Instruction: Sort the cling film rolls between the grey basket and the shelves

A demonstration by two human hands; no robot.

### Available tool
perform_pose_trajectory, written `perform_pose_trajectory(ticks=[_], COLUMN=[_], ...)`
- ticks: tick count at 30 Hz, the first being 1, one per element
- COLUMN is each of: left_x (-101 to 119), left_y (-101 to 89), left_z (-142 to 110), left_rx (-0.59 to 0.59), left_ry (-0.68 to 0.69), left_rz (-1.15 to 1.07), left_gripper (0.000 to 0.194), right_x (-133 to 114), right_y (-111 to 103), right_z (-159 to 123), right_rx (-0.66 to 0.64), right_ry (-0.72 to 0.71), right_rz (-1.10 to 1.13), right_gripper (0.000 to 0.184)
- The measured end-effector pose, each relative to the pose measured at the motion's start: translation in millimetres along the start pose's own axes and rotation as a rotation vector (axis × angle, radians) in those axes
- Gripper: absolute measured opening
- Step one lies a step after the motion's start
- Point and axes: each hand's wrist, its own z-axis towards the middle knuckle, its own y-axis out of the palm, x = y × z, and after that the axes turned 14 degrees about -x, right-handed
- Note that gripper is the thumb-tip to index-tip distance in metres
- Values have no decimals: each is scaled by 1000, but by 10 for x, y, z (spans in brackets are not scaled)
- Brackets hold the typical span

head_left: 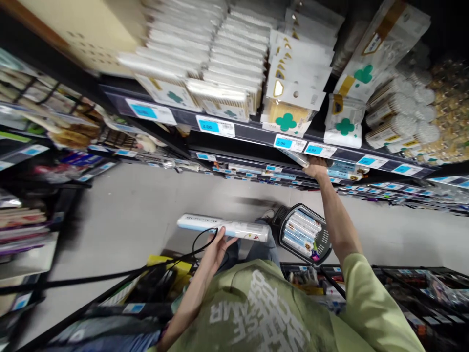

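Note:
My left hand [219, 247] is closed around the lower side of a long white and light-blue plastic-wrapped package [225, 228], held level over the floor. Its printing is too blurred to read. Under the lip of the upper shelf, my right hand [316, 167] reaches into the shelf below. It grips the end of a tilted pale package [296, 157]; the fingertips are partly hidden. To the right of that hand lie blue and white packages [346, 169] on the same lower shelf. A dark basket [324, 244] on the floor holds several similar blue and white packages.
Bagged cotton swabs [220, 100] and toothpick packs [287, 115] fill the upper shelf, above price tags [216, 126]. A black cable [198, 244] hangs close to my left hand. Shelving with goods [25, 225] stands at left, and more racks [417, 293] lie behind me.

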Motion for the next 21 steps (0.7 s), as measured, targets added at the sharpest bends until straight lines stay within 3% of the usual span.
perform_pose_trajectory(ticks=[3,5,9,14,17,21], left_x=[15,53,192,415,512,574], left_y=[56,101,191,264,253,156], left_z=[3,15,44,37,-18,-133], left_rx=[-23,-51,-139,-146,-82,-88], left_ry=[-31,-29,32,55,35,20], left_rz=[22,33,48,133,234,343], left_gripper=[30,34,44,55,59,53], right_x=[8,59,133,-14,-175,-404], right_y=[49,182,629,1101,1233,1294], right_z=[-530,-1028,-2197,-3422,-3827,-4041], right_rx=[41,9,-161,-336,-420,-491], right_ry=[-69,-120,-107,-35,-37,-56], right_rz=[87,266,781,1148,1321,1412], right_gripper=[57,46,32,33,41,52])
